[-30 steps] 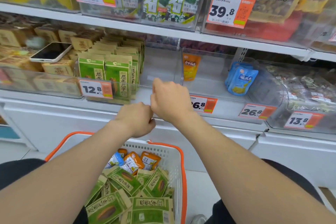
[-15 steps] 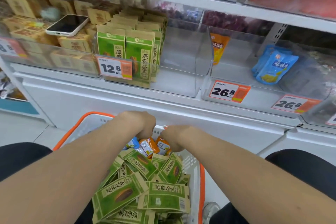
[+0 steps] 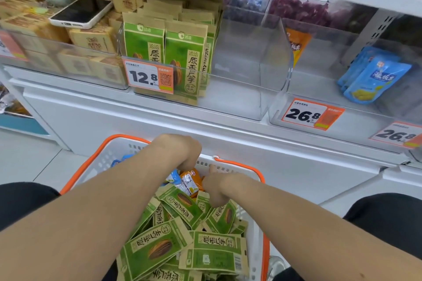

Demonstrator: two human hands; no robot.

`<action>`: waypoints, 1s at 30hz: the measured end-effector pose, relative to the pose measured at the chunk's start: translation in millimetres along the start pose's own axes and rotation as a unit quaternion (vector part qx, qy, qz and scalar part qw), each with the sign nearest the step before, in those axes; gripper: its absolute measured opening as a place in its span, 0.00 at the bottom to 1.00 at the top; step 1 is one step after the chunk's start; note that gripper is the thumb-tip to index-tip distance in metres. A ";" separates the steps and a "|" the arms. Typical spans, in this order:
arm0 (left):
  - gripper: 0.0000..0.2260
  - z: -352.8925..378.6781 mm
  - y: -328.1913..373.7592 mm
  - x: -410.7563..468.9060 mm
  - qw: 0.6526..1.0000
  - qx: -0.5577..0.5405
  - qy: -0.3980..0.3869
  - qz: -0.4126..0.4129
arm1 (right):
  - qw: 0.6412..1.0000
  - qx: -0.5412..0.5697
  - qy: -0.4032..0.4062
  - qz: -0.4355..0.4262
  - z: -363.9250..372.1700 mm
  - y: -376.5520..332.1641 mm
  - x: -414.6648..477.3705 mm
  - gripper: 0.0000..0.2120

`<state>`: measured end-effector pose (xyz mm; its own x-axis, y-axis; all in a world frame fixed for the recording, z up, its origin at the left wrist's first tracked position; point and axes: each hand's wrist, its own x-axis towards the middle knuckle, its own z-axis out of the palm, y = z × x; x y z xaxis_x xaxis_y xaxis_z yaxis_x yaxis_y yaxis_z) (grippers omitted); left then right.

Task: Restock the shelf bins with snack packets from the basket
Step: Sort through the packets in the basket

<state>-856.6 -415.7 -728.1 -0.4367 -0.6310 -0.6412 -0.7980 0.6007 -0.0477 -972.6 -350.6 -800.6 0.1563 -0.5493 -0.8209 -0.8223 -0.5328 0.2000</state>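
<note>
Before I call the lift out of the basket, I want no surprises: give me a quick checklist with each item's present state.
1. Left hand holding a packet: cannot tell, its fingertips are hidden among the small packets.
2. Right hand holding a packet: cannot tell, its fingers curl out of sight.
3. Room beside the orange packet on the shelf: ok, it stands alone at the back.
4. Room beside the blue packets: ok.
5. Room beside the shelved green packets: ok, the space to their right is bare.
6. Phone clear of those spots: ok, it lies on the brown packets.
</note>
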 end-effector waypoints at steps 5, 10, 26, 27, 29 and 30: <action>0.18 -3.7 4.9 -7.3 1.000 0.005 -0.002 0.014 | 0.997 0.071 0.014 0.000 -3.6 6.4 -9.8 0.08; 0.24 -8.7 5.1 -17.7 1.000 0.006 0.011 0.025 | 0.995 0.087 0.054 0.013 -13.4 10.1 -35.5 0.04; 0.14 -35.6 25.4 -61.9 0.943 -0.275 0.057 0.176 | 0.467 0.732 0.457 0.194 -35.3 18.6 -114.8 0.08; 0.11 -38.8 28.7 -64.3 0.926 -0.316 0.079 0.192 | 0.442 0.743 0.463 0.194 -36.6 22.5 -122.9 0.07; 0.10 -45.5 32.1 -69.3 0.883 -0.408 0.117 0.203 | 0.393 0.750 0.495 0.194 -37.0 32.3 -138.8 0.10; 0.10 -50.2 33.6 -72.6 0.860 -0.451 0.140 0.193 | 0.370 0.746 0.517 0.197 -37.1 39.1 -146.5 0.13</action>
<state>-872.6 -374.3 -644.7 -0.7235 -0.6396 -0.2597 -0.5137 0.2476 0.8215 -1007.4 -314.9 -652.7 -0.6450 -0.7593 -0.0862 -0.1597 0.2442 -0.9565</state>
